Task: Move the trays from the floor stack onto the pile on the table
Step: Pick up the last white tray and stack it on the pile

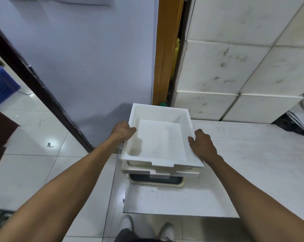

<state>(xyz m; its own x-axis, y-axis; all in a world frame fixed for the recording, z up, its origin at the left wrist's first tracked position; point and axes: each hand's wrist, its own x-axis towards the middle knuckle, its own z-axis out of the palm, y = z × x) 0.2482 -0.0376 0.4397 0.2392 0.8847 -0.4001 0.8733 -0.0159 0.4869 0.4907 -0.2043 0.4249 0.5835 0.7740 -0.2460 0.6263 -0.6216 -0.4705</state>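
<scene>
Both grips are a person's bare hands, closed on one white tray (160, 137) by its two sides. The left grip (124, 130) has its thumb over the left rim, with the fingers curled out of sight beneath. The right grip (201, 142) clasps the right rim, also thumb on top. The white tray lies between them, open side up, with nothing in it.

It tops the pile at the left edge of the table (243, 163), slightly askew. Whether it fully rests there cannot be told. Beneath it shows a second white tray (139, 170), then a cream-rimmed tray (156, 183) with a dark inside. Only their near edges show, so their contents are hidden.

A blue crate (1, 82) stands on the tiled floor (34, 172) at far left.
</scene>
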